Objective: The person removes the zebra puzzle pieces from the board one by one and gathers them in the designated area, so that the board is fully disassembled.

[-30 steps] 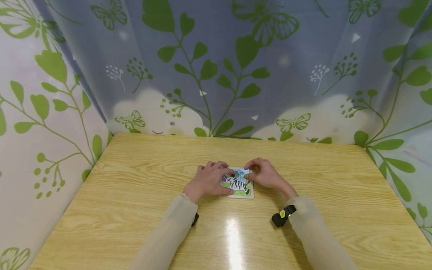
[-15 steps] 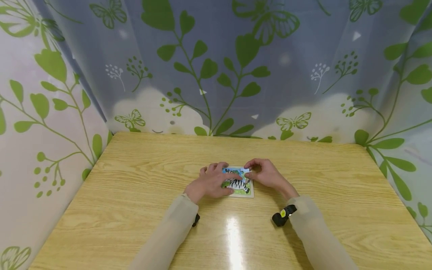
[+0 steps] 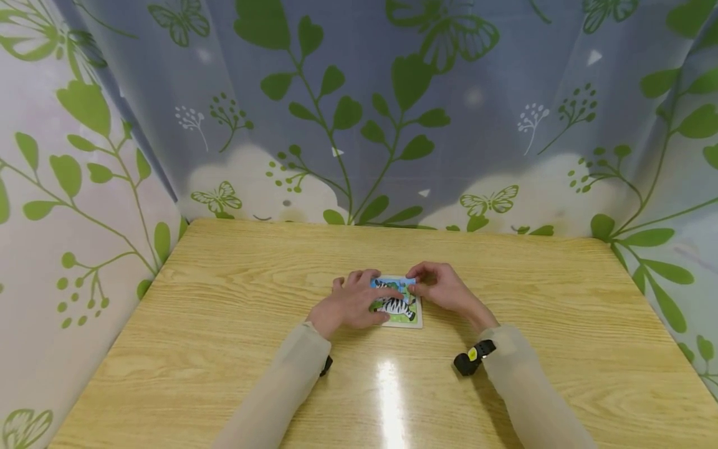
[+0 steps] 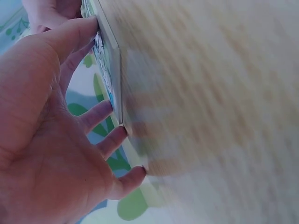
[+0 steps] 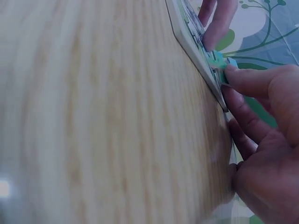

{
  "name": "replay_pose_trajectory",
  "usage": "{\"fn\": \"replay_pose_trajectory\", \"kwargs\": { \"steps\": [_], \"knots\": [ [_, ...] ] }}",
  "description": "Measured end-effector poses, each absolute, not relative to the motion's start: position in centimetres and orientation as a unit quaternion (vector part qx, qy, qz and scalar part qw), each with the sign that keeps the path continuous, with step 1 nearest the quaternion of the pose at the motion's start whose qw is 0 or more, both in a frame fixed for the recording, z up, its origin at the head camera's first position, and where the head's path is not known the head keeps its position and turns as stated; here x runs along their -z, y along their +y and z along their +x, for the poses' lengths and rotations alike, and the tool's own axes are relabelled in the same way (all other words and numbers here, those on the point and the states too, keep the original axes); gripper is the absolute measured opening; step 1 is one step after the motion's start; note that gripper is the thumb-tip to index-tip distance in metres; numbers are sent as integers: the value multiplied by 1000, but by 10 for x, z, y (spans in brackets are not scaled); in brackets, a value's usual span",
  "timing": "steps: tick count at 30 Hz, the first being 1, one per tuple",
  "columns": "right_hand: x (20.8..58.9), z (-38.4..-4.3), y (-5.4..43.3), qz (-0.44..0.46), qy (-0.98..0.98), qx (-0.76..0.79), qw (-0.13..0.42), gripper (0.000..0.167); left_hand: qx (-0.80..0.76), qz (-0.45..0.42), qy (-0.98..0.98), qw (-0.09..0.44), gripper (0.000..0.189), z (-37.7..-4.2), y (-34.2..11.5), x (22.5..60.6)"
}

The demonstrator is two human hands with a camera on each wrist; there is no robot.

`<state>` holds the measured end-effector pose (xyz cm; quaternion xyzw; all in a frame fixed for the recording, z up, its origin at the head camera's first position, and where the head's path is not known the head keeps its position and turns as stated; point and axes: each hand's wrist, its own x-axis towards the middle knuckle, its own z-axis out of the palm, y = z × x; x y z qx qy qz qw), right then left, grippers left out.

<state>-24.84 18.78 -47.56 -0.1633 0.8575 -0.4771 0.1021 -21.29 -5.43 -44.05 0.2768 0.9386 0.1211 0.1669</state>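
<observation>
A small zebra jigsaw puzzle [image 3: 397, 307] in a pale, thin-edged board lies flat on the wooden table. My left hand [image 3: 354, 302] spreads over its left side. In the left wrist view, that hand's thumb rests on the board [image 4: 110, 60] near one edge, while other fingertips touch its side and the tabletop. At the board's upper right corner, my right hand [image 3: 440, 287] pinches a blue-green puzzle piece [image 5: 217, 62] between thumb and finger. In the right wrist view, this piece stands tilted above the board's surface. The hands hide parts of the picture.
The wooden table [image 3: 252, 262] extends around the puzzle on all sides. Behind it hangs a blue curtain [image 3: 359, 125] with green leaves and butterflies, and pale patterned cloth walls [image 3: 67, 237] flank it. Each wrist wears a black strap device [image 3: 472, 357].
My left index finger has moved to the right across the zebra picture, baring more of the upper left. My right hand stays at the upper right corner, its piece sitting slightly differently.
</observation>
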Motion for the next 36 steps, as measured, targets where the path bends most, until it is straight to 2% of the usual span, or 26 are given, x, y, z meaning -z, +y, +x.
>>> {"fn": "replay_pose_trajectory", "kwargs": {
  "steps": [6,11,36],
  "knots": [
    [473,-248,195,-127,857,492,87,17,-130,278,939,155,46,-212,-57,445],
    [466,-245,211,-103,856,503,64,22,-175,270,935,150,47,-212,-60,449],
    [460,-257,292,-78,908,411,22,24,-265,236,925,139,43,-214,-63,455]
  ]
}}
